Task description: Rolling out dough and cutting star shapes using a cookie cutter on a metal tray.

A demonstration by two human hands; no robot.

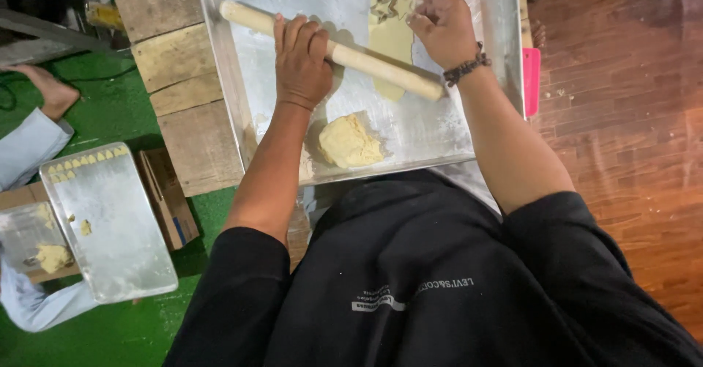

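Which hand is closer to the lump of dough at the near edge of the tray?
Left. The left hand grips the rolling pin just beyond the lump of dough; the right hand is farther, over the flattened dough.

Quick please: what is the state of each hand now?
Left hand: closed on the rolling pin.
Right hand: open, fingers at the star cutter on the dough.

A wooden bench (183,81) is carrying a large metal tray (242,110). A second metal tray (117,242) and a cardboard box (172,202) are lying on the green floor (110,118).
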